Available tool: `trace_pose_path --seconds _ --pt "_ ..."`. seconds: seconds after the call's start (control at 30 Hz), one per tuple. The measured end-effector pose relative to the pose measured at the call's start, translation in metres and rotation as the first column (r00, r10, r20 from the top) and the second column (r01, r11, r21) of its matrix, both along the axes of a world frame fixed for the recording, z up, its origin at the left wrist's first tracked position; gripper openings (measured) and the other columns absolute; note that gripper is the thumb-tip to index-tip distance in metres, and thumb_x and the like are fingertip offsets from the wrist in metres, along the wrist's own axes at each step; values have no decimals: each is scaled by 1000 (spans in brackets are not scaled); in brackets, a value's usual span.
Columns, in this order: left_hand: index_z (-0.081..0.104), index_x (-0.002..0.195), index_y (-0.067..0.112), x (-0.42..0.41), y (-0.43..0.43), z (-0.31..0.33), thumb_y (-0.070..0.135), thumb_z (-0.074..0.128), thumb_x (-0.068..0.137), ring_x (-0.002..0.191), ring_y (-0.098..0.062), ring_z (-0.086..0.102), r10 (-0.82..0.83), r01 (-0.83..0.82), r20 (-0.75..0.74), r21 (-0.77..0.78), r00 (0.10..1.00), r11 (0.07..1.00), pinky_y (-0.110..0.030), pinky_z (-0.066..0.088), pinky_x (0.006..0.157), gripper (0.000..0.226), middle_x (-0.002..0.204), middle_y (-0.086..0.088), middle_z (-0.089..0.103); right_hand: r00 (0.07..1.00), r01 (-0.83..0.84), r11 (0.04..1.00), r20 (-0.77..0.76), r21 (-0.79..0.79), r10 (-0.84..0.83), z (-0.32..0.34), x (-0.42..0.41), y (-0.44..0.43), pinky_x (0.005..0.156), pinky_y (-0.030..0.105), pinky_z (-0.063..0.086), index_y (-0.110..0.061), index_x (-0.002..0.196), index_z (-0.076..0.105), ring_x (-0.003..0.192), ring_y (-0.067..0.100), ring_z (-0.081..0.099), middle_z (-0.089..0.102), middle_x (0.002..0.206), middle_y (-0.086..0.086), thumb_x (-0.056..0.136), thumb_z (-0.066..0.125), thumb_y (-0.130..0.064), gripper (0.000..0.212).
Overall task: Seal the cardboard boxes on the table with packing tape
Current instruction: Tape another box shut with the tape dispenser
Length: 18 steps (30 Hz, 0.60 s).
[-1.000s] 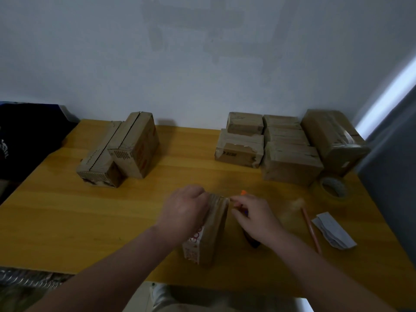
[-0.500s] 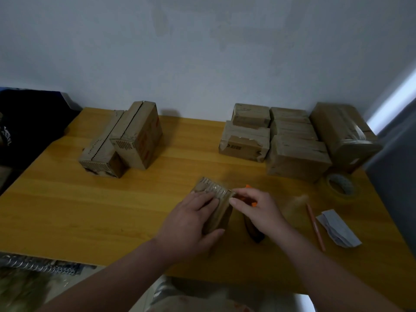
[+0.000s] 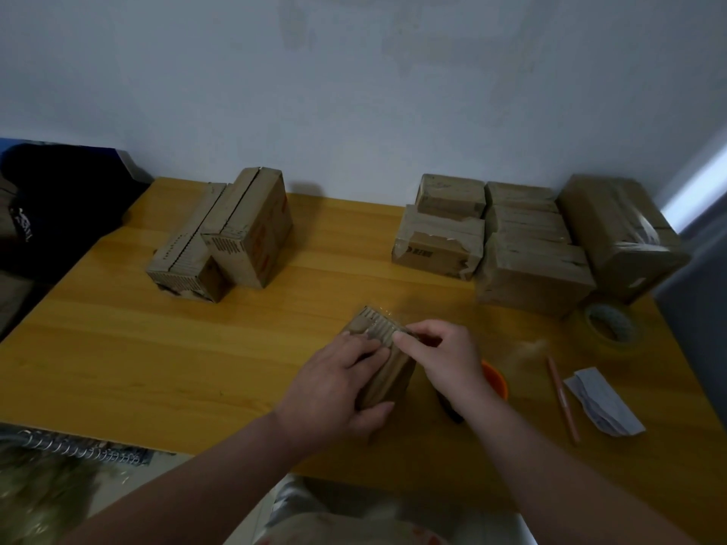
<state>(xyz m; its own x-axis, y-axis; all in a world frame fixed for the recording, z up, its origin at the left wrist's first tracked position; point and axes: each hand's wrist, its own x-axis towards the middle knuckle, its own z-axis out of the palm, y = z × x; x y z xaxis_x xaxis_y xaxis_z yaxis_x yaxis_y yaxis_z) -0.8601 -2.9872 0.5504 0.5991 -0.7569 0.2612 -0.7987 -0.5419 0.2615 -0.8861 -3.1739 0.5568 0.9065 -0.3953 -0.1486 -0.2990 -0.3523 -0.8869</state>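
Note:
A small brown cardboard box point(image 3: 387, 377) lies on the wooden table point(image 3: 196, 359) in front of me. My left hand point(image 3: 334, 387) grips it, fingers over its top and thumb round its near end. My right hand point(image 3: 440, 359) pinches the box's far top edge, where a bit of clear tape glints. An orange and black tool point(image 3: 496, 381) is partly hidden under my right wrist. A roll of packing tape point(image 3: 611, 328) lies flat at the right.
Two cardboard boxes point(image 3: 232, 234) stand at the back left. Several taped boxes point(image 3: 511, 245) are stacked at the back right. A pencil point(image 3: 562, 399) and folded paper point(image 3: 602, 405) lie at the right. A dark cap point(image 3: 47, 214) sits off the table's left.
The box has tipped from standing on end to lying lower. My left hand slid from its far top to cover its top and near end. My right hand moved onto the far edge.

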Motion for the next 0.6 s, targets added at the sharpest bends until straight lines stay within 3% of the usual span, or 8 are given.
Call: trace_pose_path --seconds 0.07,0.17,0.3,0.47,0.53,0.6 --pt "63 123 11 -1 0 0 57 52 79 111 -20 58 3 -3 9 14 1000 1000 -34 38 101 64 119 -5 62 999 -8 998 39 -63 10 -1 2 -2 68 23 48 -22 81 74 76 2 62 68 76 -10 83 74 -30 8" --pt "63 123 11 -1 0 0 57 52 79 112 -21 57 -2 2 19 3 1000 1000 -35 37 102 65 119 -5 62 993 -56 971 85 -232 78 -1 3 -4 60 26 47 -22 74 71 67 5 61 65 68 -9 87 70 -32 16" --pt "64 122 11 0 -1 2 58 51 79 110 -21 59 -7 6 23 14 1000 1000 -34 38 100 65 118 -5 63 978 -80 868 129 -491 163 -3 3 -6 52 29 42 -18 69 66 58 11 54 57 60 -6 90 65 -36 28" --pt "65 121 13 1 2 6 59 45 85 114 -18 58 -35 34 42 44 998 998 -34 35 103 62 120 -3 64 987 -62 864 99 -500 128 -1 2 -6 48 22 30 -25 60 50 50 8 45 45 53 -9 94 57 -40 38" --pt "66 121 16 1 2 8 57 34 94 115 -14 57 -22 22 -36 -10 999 1000 -32 35 104 59 122 -1 65 992 35 922 128 -386 16 6 0 -7 49 24 39 -22 63 55 52 8 52 53 57 -8 97 50 -40 38" --pt "69 116 16 5 3 10 49 35 98 112 -10 57 -12 -5 -113 -148 994 989 -20 38 101 50 117 0 68 984 110 905 175 -410 -40 13 -3 -10 56 27 47 -17 80 67 65 10 61 64 71 -5 98 47 -39 35"
